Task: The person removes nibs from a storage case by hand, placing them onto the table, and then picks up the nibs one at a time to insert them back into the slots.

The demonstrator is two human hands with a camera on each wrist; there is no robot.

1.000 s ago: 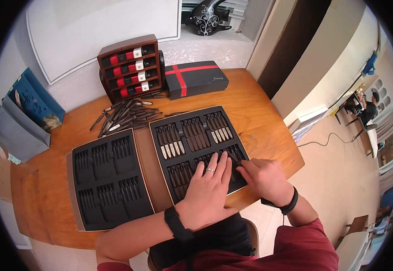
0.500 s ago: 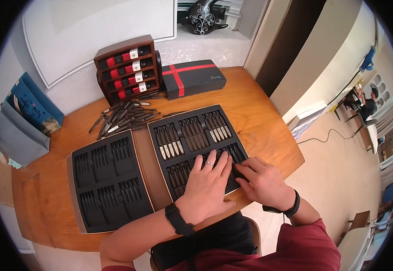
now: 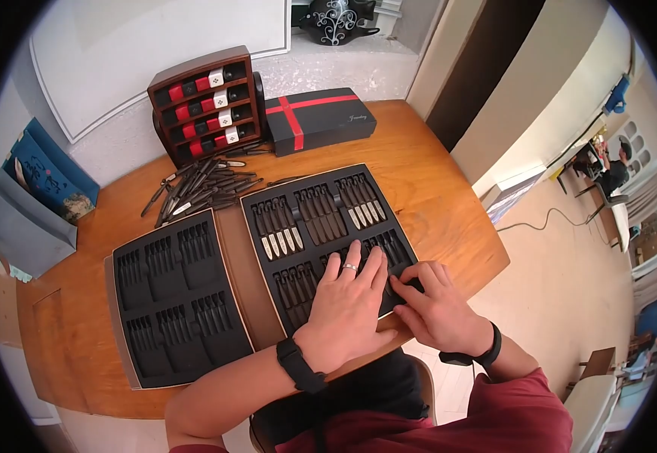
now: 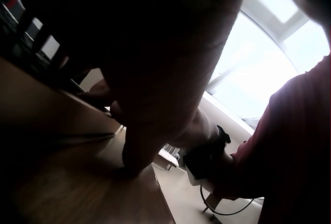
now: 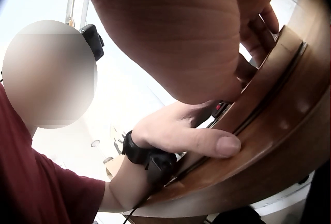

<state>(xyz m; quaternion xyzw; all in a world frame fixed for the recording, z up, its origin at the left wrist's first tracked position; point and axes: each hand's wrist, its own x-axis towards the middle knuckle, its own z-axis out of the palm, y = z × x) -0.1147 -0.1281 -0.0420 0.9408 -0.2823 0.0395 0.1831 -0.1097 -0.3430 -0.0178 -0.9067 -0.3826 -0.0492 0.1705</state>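
A black compartment tray holds rows of slim dark pieces, some with silver tips. My left hand lies over its lower middle compartment with fingers straight and spread, hiding much of that row. At the lower right compartment, my right hand has its fingers bent, and thumb and forefinger pinch the end of a slim dark piece, mostly covered by the hand. More dark pieces show just above these fingertips. In the right wrist view, the left thumb reaches over the table edge.
A second tray with dark slotted inserts lies left. Behind sit a heap of slim dark pieces, a wooden rack and a black box with red ribbon. A blue-grey bag stands at the far left.
My right hand has shifted slightly left and its fingers have come down closer to the tray's lower right compartment. My left hand stays spread over the tray. The head view has tilted slightly downward.
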